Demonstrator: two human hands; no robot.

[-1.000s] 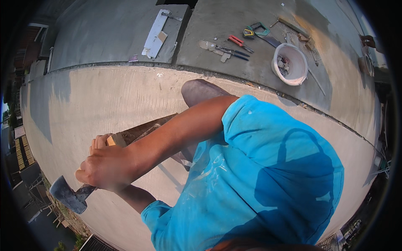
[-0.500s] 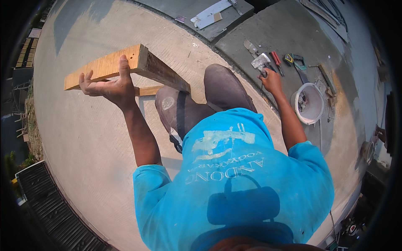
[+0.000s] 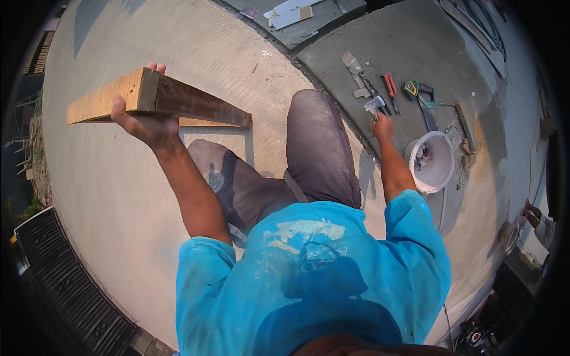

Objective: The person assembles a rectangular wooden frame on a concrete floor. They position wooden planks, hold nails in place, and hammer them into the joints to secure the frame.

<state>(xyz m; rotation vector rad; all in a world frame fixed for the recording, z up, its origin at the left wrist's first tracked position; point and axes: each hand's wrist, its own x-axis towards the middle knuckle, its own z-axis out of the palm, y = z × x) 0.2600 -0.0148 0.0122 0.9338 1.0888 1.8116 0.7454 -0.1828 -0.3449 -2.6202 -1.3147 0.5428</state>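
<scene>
On the left, my left hand (image 3: 148, 127) is closed around the corner of a wooden frame (image 3: 124, 92) made of joined boards. The thumb presses the light face, and fingertips show over the top edge. The frame is held tilted above the pale floor, its far board reaching toward my bent left knee. Out to the right, my right hand (image 3: 383, 127) is closed on the handle of a scraper-like tool (image 3: 374, 104) with a short, flat metal blade. That blade is close to red-handled pliers (image 3: 390, 86) and dark-handled tools (image 3: 371, 89) on the grey slab.
Right of the pliers lie a yellow-and-black tape measure (image 3: 409, 89) and a saw with a green handle (image 3: 426, 92). A white bucket (image 3: 412, 155) holding scraps stands beside my right forearm. Wood offcuts (image 3: 465, 126) lie behind it. White boards (image 3: 291, 13) rest at the far edge.
The wooden frame has moved left, and its corner is turned, with my left thumb now on the near face. My right hand has shifted slightly nearer with the tool. My knees have shifted.
</scene>
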